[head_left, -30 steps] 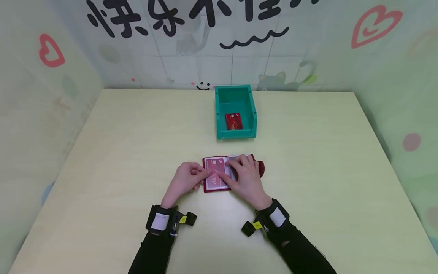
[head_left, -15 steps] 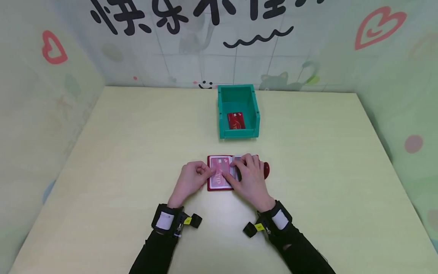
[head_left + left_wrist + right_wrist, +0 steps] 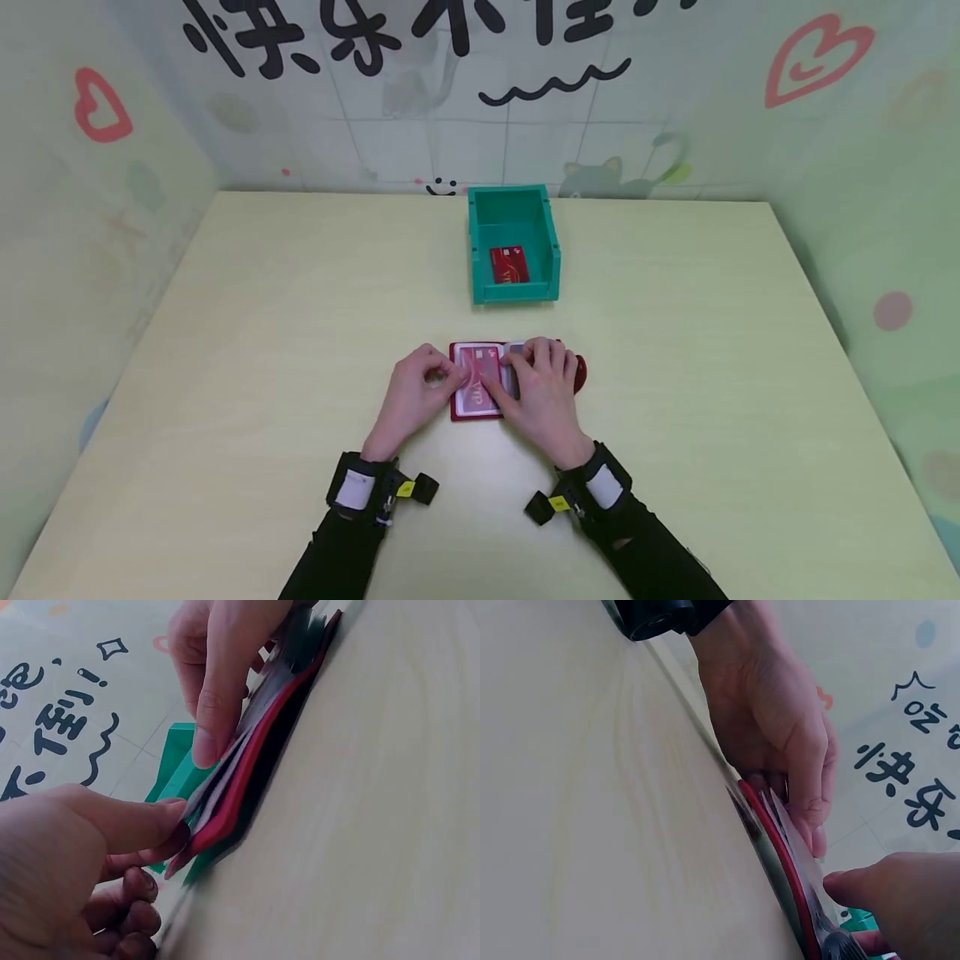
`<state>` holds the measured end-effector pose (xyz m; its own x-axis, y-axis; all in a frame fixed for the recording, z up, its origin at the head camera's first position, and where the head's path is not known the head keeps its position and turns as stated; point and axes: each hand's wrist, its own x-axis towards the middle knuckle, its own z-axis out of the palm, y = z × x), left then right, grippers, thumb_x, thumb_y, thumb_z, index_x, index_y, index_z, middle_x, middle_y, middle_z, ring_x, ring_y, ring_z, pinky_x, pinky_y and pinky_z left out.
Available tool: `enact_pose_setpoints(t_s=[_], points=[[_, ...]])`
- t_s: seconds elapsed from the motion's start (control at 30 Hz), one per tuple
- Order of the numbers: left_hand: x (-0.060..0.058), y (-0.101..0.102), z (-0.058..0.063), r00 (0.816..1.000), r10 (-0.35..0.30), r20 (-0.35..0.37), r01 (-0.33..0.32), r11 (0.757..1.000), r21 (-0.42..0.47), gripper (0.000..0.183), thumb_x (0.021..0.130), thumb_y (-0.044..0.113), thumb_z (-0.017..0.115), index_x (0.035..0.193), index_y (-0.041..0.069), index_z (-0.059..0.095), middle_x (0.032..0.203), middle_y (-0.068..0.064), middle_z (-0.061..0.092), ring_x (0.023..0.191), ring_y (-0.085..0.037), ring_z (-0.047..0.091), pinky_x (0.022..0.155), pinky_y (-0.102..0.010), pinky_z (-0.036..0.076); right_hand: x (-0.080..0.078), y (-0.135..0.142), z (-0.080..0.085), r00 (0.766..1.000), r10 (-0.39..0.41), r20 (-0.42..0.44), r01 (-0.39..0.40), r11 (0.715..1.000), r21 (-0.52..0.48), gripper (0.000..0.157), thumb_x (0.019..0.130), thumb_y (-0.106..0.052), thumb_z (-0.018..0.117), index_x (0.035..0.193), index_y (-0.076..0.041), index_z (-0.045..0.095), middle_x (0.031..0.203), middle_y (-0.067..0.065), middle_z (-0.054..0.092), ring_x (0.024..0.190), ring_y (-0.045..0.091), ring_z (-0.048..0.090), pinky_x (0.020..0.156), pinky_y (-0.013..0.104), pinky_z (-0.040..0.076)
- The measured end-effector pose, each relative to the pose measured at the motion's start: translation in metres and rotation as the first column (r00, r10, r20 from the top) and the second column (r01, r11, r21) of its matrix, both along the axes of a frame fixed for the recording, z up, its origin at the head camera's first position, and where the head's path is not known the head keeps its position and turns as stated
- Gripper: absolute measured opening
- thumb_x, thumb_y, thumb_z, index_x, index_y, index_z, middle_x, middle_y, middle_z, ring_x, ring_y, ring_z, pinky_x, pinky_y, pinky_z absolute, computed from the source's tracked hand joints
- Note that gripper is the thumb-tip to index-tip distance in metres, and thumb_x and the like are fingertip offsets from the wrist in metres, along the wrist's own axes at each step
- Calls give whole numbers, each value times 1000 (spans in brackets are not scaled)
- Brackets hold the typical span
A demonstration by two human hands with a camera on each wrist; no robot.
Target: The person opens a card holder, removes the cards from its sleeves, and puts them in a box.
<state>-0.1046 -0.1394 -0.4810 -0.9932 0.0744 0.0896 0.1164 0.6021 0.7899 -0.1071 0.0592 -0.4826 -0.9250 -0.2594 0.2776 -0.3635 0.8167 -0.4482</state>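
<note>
A red card holder (image 3: 453,408) lies spread on the table in front of me, its clear sleeves facing up. Inside the left sleeve shows a red VIP card (image 3: 477,403). My left hand (image 3: 412,398) pinches the sleeve's left edge between thumb and forefinger; in the left wrist view the sleeve stands slightly apart from the red cover (image 3: 251,765). My right hand (image 3: 546,404) grips the holder's right half, thumb tip on the left sleeve near the fold. That hand covers most of the right half. A dark red rounded tab (image 3: 581,374) sticks out past its fingers.
Behind the holder stands a teal bin (image 3: 516,292) with another red VIP card (image 3: 510,265) lying inside. The pale wooden table (image 3: 675,333) meets printed wall panels (image 3: 420,142) at the back and both sides.
My left hand has shifted up slightly along the sleeve's edge, and its thumb and forefinger now form a rounder pinch. The right hand keeps its hold; the head view sways a little.
</note>
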Motion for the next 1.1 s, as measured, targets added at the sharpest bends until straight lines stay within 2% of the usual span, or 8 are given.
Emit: enact_pose_setpoints(t_s=[0.07,0.2,0.37,0.6,0.8,0.93,1.03,1.1], points=[[0,1,0,1000,-4,-22,4,999,-33,16,89,16,75,78,5,73,97,-12,60,100,-30,53,91,-41,41,-1,0,1,1000,-1,31,2,1000,-18,39,87,-44,75,102,-8,71,107,11,46,116,32,38,101,55,29],[-3,1,-2,999,-26,-27,25,998,-55,20,88,17,75,72,7,70,121,-17,56,135,-42,38,110,-62,19,-7,2,4,994,12,106,-5,998,-70,36,86,-42,77,95,-8,69,108,12,45,118,33,36,101,55,28],[-9,0,-3,999,-50,3,50,999,-8,20,88,16,75,71,7,69,131,-17,58,148,-40,30,117,-65,11,-19,7,6,983,34,178,-7,988,-151,31,86,-39,79,81,-9,68,108,13,44,118,33,34,101,56,26],[-13,1,-4,997,-69,20,70,997,-27,19,89,22,74,76,10,71,128,-16,60,136,-39,38,112,-59,22,-24,13,2,971,43,234,28,957,-289,25,89,-29,76,78,-7,70,111,14,46,121,34,33,105,58,23],[-10,3,-3,998,-64,11,65,997,-48,17,91,26,73,79,13,71,129,-15,64,125,-36,50,103,-51,31,-22,13,-1,973,14,232,65,942,-328,22,90,-25,75,84,-4,72,111,14,47,122,33,34,107,58,24],[-9,3,-5,998,-69,-5,69,997,-34,12,91,22,73,81,15,71,103,-7,72,101,-26,57,94,-43,30,-21,16,-2,973,15,229,66,937,-343,21,90,-23,74,85,-3,72,113,15,49,125,34,34,106,57,25],[-10,4,-7,998,-66,-11,66,998,-18,10,91,20,73,82,16,71,77,0,64,84,-19,50,90,-40,27,-21,18,-2,973,19,229,65,934,-352,19,91,-21,74,84,-3,72,114,15,49,126,35,34,106,56,25],[-10,4,-7,998,-62,-7,61,998,-15,10,91,20,73,83,15,71,71,2,58,80,-18,47,90,-40,27,-22,18,-3,972,26,232,61,932,-358,19,91,-21,74,84,-4,71,114,15,49,126,35,33,105,56,24]])
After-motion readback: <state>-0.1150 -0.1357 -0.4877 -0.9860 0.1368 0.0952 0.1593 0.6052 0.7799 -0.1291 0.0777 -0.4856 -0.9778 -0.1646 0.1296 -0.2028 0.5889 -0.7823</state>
